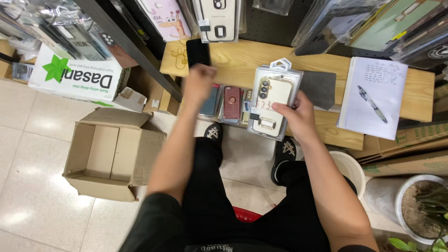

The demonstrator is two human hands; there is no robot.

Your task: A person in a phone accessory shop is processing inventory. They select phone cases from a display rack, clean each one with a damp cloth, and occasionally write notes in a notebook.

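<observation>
The right hand (298, 119) is closed around a packaged cream phone case (271, 103), held above the front edge of the wooden shelf (242, 58). The left hand (198, 84), blurred, seems to grip a black phone case (198, 52) over the shelf's left end, above a row of cases (227, 103).

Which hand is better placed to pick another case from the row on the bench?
Probably the left hand: it hovers right above the row of cases, though holding a black case. The right hand grips a white packaged case.
</observation>
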